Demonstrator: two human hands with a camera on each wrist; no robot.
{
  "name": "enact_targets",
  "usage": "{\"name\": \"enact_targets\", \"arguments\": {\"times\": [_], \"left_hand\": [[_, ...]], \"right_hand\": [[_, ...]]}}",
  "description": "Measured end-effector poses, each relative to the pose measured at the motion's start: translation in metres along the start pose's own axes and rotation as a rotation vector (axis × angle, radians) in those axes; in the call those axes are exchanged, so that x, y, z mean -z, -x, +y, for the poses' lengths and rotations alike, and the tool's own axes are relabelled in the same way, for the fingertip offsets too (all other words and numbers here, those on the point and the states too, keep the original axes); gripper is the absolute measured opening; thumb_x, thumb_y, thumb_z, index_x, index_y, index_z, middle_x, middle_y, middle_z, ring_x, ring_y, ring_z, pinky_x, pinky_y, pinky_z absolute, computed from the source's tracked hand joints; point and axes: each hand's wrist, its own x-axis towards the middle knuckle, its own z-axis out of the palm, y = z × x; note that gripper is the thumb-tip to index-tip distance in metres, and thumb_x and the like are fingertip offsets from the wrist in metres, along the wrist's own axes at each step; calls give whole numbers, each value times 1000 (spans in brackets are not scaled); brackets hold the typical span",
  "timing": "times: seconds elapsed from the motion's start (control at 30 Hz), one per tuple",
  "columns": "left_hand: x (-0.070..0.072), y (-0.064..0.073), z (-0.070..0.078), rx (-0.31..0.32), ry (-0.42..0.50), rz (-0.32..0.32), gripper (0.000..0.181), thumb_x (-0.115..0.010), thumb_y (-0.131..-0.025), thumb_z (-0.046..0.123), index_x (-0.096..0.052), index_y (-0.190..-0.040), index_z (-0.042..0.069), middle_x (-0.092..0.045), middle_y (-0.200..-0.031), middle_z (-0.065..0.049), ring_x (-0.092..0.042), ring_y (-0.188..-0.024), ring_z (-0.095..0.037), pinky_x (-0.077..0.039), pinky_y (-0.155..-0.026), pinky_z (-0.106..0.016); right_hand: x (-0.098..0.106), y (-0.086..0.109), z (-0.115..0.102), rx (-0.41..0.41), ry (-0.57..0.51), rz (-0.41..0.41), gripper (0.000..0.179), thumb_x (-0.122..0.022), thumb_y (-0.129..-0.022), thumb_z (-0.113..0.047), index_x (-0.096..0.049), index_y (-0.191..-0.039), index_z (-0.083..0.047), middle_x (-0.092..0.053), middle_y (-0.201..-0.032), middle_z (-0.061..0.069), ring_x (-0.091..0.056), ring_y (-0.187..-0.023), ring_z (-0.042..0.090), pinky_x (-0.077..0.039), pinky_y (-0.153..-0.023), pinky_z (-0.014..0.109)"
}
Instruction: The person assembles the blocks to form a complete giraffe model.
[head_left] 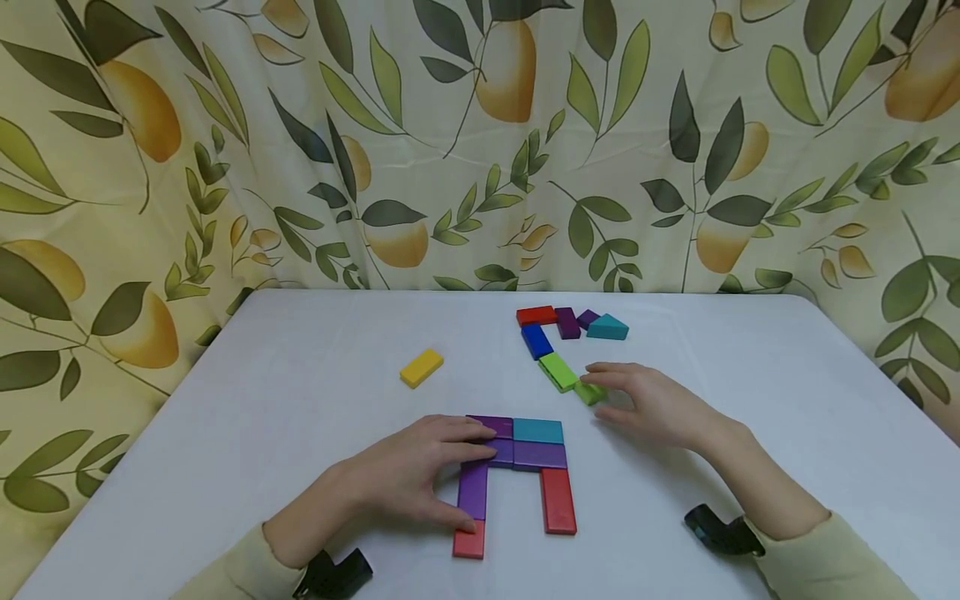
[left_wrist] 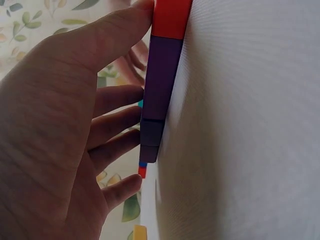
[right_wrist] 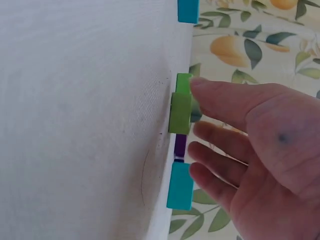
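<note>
Delicately placed, a green block [head_left: 590,393] ends a curved row [head_left: 537,341] on a white table [head_left: 315,358], the right hand [head_left: 652,404] over it, thumb and fingers parted; whether they touch it, I cannot tell. Nearer, the left hand [head_left: 412,467] spreads across an arch [head_left: 540,455] of flat blocks, thumb on a red block [head_left: 469,546]. A stray nudge from the right fingers could skew the row; a drag of the left could split the arch's joints. Left fingers hide the arch's far corner; a teal wedge [head_left: 607,330] partly masks a purple block [head_left: 587,317].
</note>
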Motion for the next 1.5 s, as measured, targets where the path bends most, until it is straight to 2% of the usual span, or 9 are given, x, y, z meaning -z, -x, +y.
{"name": "enact_targets", "arguments": {"times": [0.13, 0.27, 0.43, 0.53, 0.6, 0.7, 0.83, 1.2, 1.5], "left_hand": [[-1, 0, 0, 7, -1, -6, 77, -70, -84, 64, -55, -148, 24, -39, -157, 9, -30, -146, -17, -33, -115, -46], [-2, 0, -1, 3, -4, -4, 76, -69, -84, 65, -55, -147, 24, -38, -157, 10, -30, -146, -16, -33, -115, -46], [-2, 1, -1, 7, -2, -7, 76, -70, -84, 65, -55, -147, 24, -38, -157, 10, -30, -146, -16, -33, -115, -46], [-2, 1, -1, 7, -2, -8, 76, -70, -85, 64, -55, -147, 24, -38, -157, 10, -30, -146, -16, -32, -116, -46], [-2, 1, 0, 7, -1, -7, 76, -70, -85, 64, -55, -147, 24, -38, -157, 11, -29, -147, -15, -32, -116, -46], [-1, 2, 0, 4, -1, -4, 75, -69, -85, 65, -55, -147, 24, -38, -157, 11, -29, -146, -16, -32, -116, -46], [-1, 2, 0, 1, -1, -2, 75, -69, -85, 64, -55, -147, 24, -38, -157, 11, -30, -146, -16, -33, -116, -46], [-1, 1, -1, -3, 9, 1, 75, -70, -85, 63, -56, -147, 23, -38, -157, 10, -30, -147, -16, -33, -115, -46], [-2, 2, -1, -9, -14, 18, 76, -67, -86, 67, -56, -147, 23, -38, -157, 10, -30, -147, -17, -33, -115, -45]], "right_hand": [[-1, 0, 2, -16, -6, -29, 44, -75, -92, -18, -66, -134, -7, -58, -139, 18, -48, -132, 44, -44, -102, 60], [-1, 0, 2, -37, -3, -42, 40, -76, -91, -18, -69, -130, -8, -62, -131, 16, -54, -126, 42, -47, -99, 59], [2, -1, 0, -75, -51, -81, 43, -78, -90, -18, -69, -129, -5, -68, -116, 8, -62, -108, 30, -54, -92, 50], [2, 0, -1, -73, -59, -70, 43, -78, -89, -15, -68, -129, -3, -68, -110, 4, -62, -99, 23, -56, -87, 44], [2, 1, -1, -56, -47, -43, 42, -78, -88, -13, -69, -128, -5, -67, -112, 6, -62, -101, 25, -57, -87, 45], [1, 1, 0, -14, -37, -10, 41, -77, -88, -11, -70, -128, -7, -64, -122, 11, -60, -114, 33, -54, -93, 51], [-2, 0, 0, 34, -59, -21, 40, -77, -89, -11, -70, -129, -11, -62, -132, 12, -53, -126, 39, -48, -100, 57], [-2, 0, -2, 68, -76, -58, 34, -81, -86, -12, -74, -120, -12, -66, -117, 1, -61, -112, 28, -54, -94, 48], [1, 3, -10, 88, -75, -86, 35, -81, -86, -16, -74, -120, -13, -70, -114, -3, -64, -108, 22, -54, -94, 49]]}}
